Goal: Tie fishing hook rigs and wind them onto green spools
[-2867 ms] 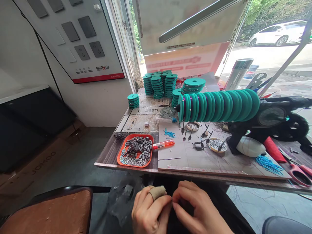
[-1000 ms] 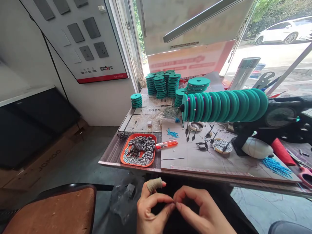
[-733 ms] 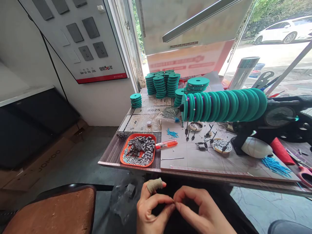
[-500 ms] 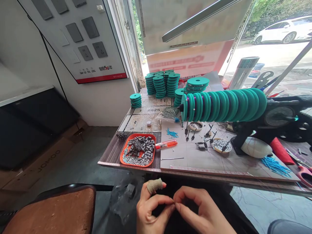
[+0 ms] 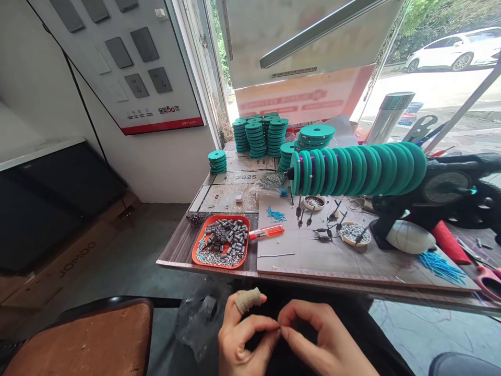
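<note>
Below the table's front edge, over dark trousers, my left hand [image 5: 245,337] and my right hand [image 5: 319,334] meet at the fingertips. Thumb and index finger are pinched together on each hand. Whatever lies between the tips is too small to make out. A beige bandage [image 5: 248,301] wraps one finger of my left hand. Closest to the hands on the table is an orange tray [image 5: 194,256] of dark metal cylinders and small silvery beads. A red-orange plastic case [image 5: 270,231] lies to its right, and a thin metal rod [image 5: 276,255] in front of that.
A black machine [image 5: 446,185] carries a row of green spools [image 5: 358,167] over the board [image 5: 289,266]. Stacked green discs [image 5: 256,138] stand behind. Small bead dishes [image 5: 355,234], blue strips [image 5: 442,266] and scissors [image 5: 489,282] lie rightward. A brown chair [image 5: 86,339] is at left.
Both hands stay pinched together in nearly the same place, with only slight shifts at the fingers. The view has drifted very slightly; nothing on the table has moved.
</note>
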Motion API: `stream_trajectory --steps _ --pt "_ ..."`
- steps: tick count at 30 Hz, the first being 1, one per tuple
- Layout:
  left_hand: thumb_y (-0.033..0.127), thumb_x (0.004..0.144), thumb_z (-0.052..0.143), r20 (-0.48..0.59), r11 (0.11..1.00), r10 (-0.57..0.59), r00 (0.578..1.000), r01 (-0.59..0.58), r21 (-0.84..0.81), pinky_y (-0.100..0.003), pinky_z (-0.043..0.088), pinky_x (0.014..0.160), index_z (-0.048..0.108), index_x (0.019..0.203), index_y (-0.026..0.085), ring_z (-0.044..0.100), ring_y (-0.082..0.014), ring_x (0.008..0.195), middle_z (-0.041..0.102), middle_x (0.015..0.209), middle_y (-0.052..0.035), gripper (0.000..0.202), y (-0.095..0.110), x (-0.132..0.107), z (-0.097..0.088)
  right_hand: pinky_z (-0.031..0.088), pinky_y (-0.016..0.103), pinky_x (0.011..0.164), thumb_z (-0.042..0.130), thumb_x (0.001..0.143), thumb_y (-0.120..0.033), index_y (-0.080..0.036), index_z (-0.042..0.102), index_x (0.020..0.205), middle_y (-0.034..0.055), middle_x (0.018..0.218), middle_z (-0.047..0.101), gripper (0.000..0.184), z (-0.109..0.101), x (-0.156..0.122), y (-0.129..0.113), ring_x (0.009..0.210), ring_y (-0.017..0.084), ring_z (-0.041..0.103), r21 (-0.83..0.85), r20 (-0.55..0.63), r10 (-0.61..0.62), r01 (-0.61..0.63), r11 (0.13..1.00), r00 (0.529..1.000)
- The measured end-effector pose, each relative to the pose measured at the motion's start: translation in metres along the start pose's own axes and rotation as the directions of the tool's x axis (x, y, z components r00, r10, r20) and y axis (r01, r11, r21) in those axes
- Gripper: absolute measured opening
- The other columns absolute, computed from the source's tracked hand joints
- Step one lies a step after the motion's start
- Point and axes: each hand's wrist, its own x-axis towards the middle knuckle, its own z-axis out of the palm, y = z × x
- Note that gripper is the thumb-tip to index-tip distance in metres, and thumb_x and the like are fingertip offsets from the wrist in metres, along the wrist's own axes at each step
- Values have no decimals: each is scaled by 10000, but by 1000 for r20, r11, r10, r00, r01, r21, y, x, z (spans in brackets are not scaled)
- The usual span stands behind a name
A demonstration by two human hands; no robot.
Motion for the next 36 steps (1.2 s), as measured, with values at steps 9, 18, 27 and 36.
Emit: stream_trajectory --steps 9,18,27,36 --pt "266 740 691 8 1000 9 1000 -10 27 -277 506 744 692 708 233 587 -184 887 613 963 -52 47 1 1 -1 368 251 647 478 766 -303 -160 625 710 30 713 610 212 1 -1 2 697 170 522 -27 -7 9 -9 1000 1000" --pt "276 756 678 31 997 57 998 -59 45 -277 512 729 701 724 238 585 -186 876 635 936 -54 55 7 6 -2 353 255 644 471 757 -274 -155 607 692 21 689 588 192 0 0 1 680 159 500 -31 14 20 -20 999 1000" --pt "187 741 680 32 984 134 990 -137 112 -270 491 761 688 767 248 541 -189 930 628 976 -38 67 8 9 -6 352 276 655 448 740 -293 -143 600 703 43 699 588 217 -6 1 -7 692 174 494 -53 86 68 -64 997 994" --pt "326 727 700 8 990 -135 991 136 -39 -276 471 775 681 690 263 577 -175 900 623 965 -10 75 11 4 1 342 249 604 459 756 -307 -151 607 693 36 687 595 224 -3 1 -4 662 162 498 -50 36 28 -27 998 999"
